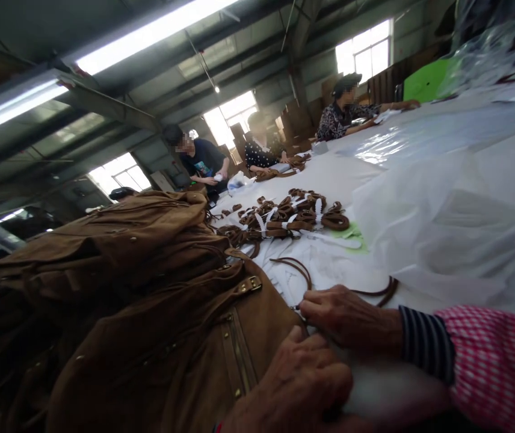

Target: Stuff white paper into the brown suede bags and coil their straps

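Observation:
A large brown bag (264, 319) with a metal zip, rivets and a buckle tab lies in front of me, its edge against my hands. My left hand (291, 382) has its fingers curled on the edge of the bag, gripping it. Beside it, my right hand (348, 319) is closed in a pinch at the bag's corner, where a small metal piece shows at the fingertips. A thin brown strap (300, 266) runs to the right hand and comes out behind the wrist. What exactly lies between the fingers is partly hidden.
More brown bags (104, 240) are stacked to the left. Bundled brown straps (293, 213) with white ties lie on the white table beyond. Thin white sheeting (442, 228) covers the right side. Several people work across the table, one in a dark T-shirt (206, 159).

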A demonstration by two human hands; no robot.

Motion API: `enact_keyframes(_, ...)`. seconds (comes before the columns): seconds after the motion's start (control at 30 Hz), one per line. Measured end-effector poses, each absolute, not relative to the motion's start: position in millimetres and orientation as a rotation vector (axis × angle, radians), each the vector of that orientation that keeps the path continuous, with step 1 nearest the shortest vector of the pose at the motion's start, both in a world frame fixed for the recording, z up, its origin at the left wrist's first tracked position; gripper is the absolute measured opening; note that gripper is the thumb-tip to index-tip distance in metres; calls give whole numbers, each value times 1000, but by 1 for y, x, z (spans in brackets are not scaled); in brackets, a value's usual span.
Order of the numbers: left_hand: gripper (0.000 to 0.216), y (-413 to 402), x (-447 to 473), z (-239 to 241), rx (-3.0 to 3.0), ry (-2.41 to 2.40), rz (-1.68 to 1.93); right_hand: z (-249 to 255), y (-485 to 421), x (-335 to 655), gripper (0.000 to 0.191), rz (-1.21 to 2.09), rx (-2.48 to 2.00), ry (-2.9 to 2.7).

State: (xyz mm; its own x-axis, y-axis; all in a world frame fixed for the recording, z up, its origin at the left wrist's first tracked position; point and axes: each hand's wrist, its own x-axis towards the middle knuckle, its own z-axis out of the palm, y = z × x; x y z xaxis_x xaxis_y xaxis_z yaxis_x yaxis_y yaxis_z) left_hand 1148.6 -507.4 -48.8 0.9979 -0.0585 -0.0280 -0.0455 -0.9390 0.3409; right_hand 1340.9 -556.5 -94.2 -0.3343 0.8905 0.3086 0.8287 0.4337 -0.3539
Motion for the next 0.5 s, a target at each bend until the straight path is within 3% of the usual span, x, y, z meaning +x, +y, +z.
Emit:
enact_keyframes(0.13,42,-509,1151,-50,2790,-150,-98,-95,-557,1345,13,339,-1337,-2148)
enact_keyframes(0.27,51,-515,1149,-48,2637,-29,87,-99,-559,1345,13,454,-1242,-2041)
enact_keyframes(0.5,48,-504,1129,-30,2341,299,361,-99,-560,1341,15,421,-1205,-2003)
